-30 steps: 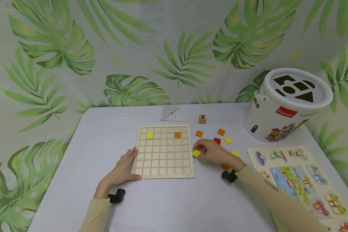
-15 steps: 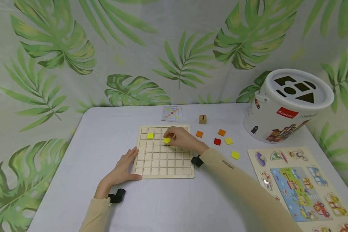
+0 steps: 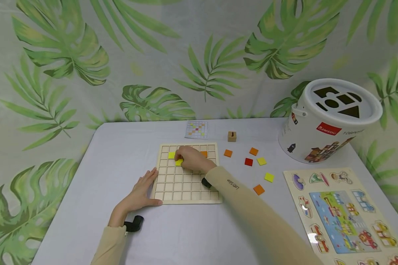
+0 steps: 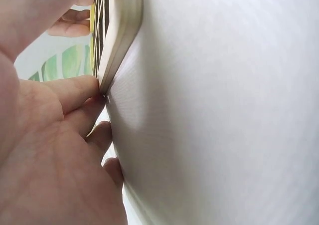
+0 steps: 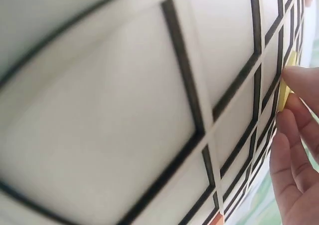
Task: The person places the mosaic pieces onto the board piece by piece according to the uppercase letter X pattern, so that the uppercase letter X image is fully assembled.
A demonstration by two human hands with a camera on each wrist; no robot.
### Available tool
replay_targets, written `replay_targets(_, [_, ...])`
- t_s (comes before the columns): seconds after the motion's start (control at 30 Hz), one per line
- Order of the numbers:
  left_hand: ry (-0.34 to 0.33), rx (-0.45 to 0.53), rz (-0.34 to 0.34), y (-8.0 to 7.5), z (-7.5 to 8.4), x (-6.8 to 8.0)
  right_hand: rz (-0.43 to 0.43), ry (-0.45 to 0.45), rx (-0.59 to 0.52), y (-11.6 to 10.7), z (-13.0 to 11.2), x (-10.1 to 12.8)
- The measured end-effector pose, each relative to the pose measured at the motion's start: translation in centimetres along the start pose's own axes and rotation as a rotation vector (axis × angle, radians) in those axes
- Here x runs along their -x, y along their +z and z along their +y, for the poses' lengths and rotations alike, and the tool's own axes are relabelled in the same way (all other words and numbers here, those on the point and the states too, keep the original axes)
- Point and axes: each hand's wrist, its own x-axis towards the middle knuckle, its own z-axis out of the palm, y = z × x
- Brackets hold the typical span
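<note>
A wooden grid board (image 3: 187,187) lies on the white table (image 3: 185,235). My right hand (image 3: 193,158) hovers over its upper rows and pinches a yellow square tile (image 3: 179,162); the right wrist view shows the tile (image 5: 284,93) edge-on at the fingertips (image 5: 299,80) above the board's cells (image 5: 149,110). Another yellow tile (image 3: 171,155) and an orange tile (image 3: 203,154) sit in the top rows. My left hand (image 3: 142,189) lies flat against the board's left edge (image 4: 117,40), fingers straight.
Loose orange, red and yellow tiles (image 3: 258,161) lie right of the board. A pattern card (image 3: 196,129) and a small wooden cube (image 3: 231,136) sit behind it. A white shape-sorter bucket (image 3: 328,117) and a vehicle puzzle (image 3: 345,209) occupy the right side.
My right hand picked the yellow tile up beside the board and carried it left across the upper rows, to just below-right of the placed yellow tile. The left hand stayed put.
</note>
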Motion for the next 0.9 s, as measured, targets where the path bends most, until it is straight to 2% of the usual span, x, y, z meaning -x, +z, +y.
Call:
replay_targets(0.2, [-0.003,0.002,-0.005,0.0,0.0,0.0,0.013,-0.001,-0.014,0.2,0.3,0.1])
replay_targets(0.37, [0.001,0.004,-0.003,0.0,0.1,0.0,0.057,0.034,-0.165,-1.2,1.4,1.8])
replay_targets(0.47, [-0.002,0.002,-0.002,0.0,0.1,0.0,0.120,0.063,-0.288,-2.6,3.2,3.6])
replay_targets(0.6, [-0.006,0.002,0.001,0.0,0.1,0.0,0.204,0.137,-0.369,-4.5,6.4,6.6])
replay_targets(0.73, [-0.004,-0.003,0.000,0.0,0.1,0.1,0.266,0.241,-0.386,-5.8,9.6,9.4])
replay_targets(0.9, [0.000,-0.004,0.002,0.1,-0.1,0.0,0.271,0.279,-0.379,-6.3,11.8,11.3])
